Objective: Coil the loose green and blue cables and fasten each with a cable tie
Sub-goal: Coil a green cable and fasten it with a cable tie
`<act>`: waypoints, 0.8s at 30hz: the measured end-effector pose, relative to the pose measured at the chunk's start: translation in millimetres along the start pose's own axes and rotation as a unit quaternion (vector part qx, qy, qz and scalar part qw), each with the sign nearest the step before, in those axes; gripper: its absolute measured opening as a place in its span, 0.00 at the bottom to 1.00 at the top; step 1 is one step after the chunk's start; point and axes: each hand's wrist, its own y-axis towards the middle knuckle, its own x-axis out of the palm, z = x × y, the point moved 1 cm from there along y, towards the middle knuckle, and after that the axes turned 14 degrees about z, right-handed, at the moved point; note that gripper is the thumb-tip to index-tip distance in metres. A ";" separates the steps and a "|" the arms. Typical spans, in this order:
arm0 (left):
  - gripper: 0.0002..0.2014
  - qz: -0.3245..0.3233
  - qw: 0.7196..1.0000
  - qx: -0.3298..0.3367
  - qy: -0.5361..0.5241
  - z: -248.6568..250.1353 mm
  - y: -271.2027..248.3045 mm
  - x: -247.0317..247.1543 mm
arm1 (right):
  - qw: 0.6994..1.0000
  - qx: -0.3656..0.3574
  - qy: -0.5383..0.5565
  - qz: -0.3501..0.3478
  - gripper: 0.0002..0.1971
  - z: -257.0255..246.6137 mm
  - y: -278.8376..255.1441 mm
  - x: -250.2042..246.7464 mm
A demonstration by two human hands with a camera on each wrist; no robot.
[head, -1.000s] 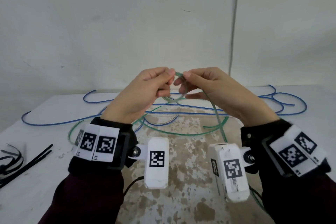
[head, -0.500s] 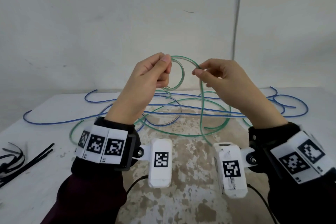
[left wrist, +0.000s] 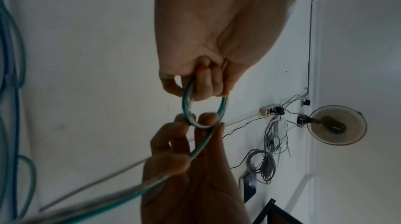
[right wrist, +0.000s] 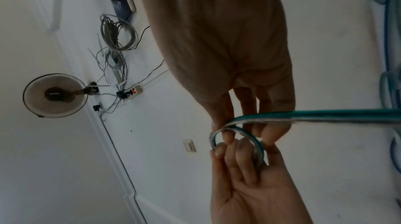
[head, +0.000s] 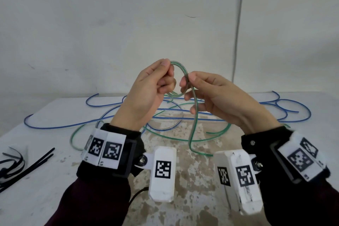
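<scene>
Head view shows your left hand (head: 146, 93) and right hand (head: 216, 95) both pinching a small loop of green cable (head: 184, 77) above the bench (head: 45, 180). Under that loop the blue cable (head: 60, 125) tangles with green slack; black cable ties (head: 27, 167) lie far left.

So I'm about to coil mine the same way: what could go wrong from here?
The green cable trails from the small loop held by the left hand and right hand down across the blue cable, so pulling may snag or drag it. The springy loop could also pop open. The cable ties lie off to the left.
</scene>
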 end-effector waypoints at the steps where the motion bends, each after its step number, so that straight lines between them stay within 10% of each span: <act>1: 0.16 0.003 1.000 -0.010 -0.009 0.1 0.7 0.4 | 1.000 -0.007 0.003 -0.003 0.13 -0.1 0.7 -0.4; 14: 0.18 -0.084 0.987 -0.078 0.115 1.2 -1.1 -8.2 | 0.995 -0.063 -0.082 0.013 0.18 4.5 3.9 2.5; 24: 0.16 -0.014 0.993 -0.099 -0.056 -4.1 2.2 1.2 | 0.995 -0.026 0.085 0.039 0.18 2.6 8.7 4.0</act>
